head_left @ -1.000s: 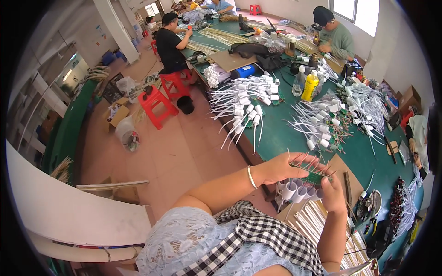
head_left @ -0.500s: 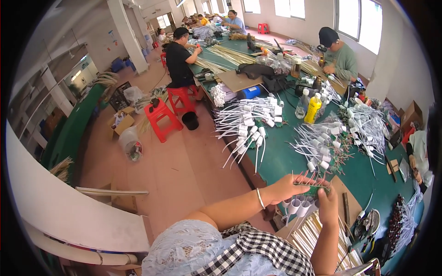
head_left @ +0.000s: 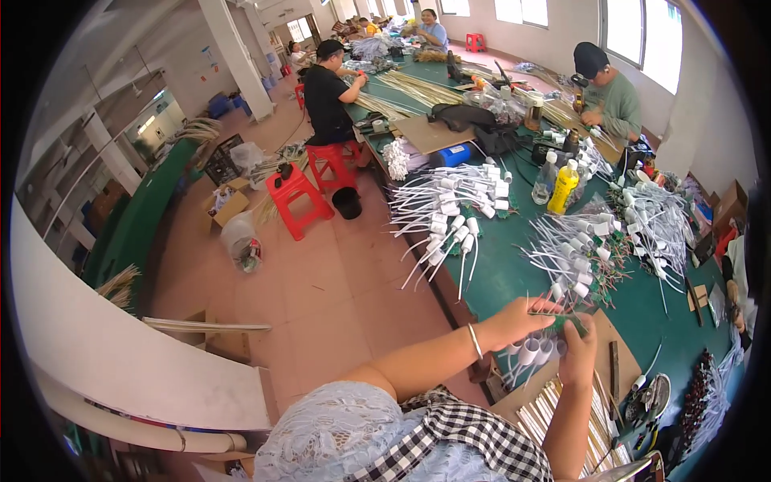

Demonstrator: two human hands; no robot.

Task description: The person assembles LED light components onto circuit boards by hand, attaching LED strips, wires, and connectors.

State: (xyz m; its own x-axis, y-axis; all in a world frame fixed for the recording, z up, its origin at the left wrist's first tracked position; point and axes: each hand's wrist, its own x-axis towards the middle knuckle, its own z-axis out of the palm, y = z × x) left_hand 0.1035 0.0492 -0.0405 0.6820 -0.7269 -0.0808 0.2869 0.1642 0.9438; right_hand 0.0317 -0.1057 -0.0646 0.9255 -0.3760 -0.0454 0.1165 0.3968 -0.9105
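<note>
In the head view, a green circuit board [head_left: 560, 323] is held up between both hands, just past the near edge of the dark green counter [head_left: 502, 275], with white cylindrical lamp holders [head_left: 528, 351] hanging below it and thin reddish wires rising along its top. The board should be light and stiff, likely to flex or crack only if bent hard; the wires look soft and easily tugged loose, and the smooth plastic holders could be slippery and swing about. The bare edges and ends of the board seem the best place to take hold, with the fingertips clear of the wire joints.

The left hand [head_left: 522, 321] grasps the board's left end, its fingers stretched along the far side and only slightly curled. The right hand [head_left: 577, 344] pinches the right end, more tightly bent, thumb toward the board; its exact fingertip contact is too small to tell. Beneath and beside the right forearm are a cardboard sheet [head_left: 604, 328] and a bundle of pale strips [head_left: 554, 418].
</note>
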